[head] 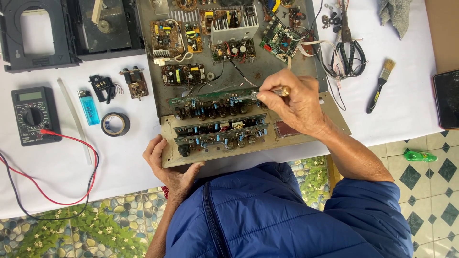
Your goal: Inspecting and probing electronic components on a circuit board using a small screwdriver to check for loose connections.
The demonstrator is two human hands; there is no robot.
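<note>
An opened metal chassis (248,76) full of green circuit boards lies on a white-covered table. Its tan front panel (334,114), with two long boards of knobs and capacitors (220,129), is folded down toward me. My left hand (165,165) grips the panel's near left corner, thumb on its lower edge. My right hand (294,100) holds a thin screwdriver (270,92) with a brass-coloured cap, its shaft pointing left along the upper board.
Left of the chassis lie a black multimeter (31,114) with red and black leads, a blue lighter (89,107), a tape roll (115,124) and small parts. Right of it lie pliers (348,52), a paintbrush (380,86), a grey cloth and a dark phone (447,98).
</note>
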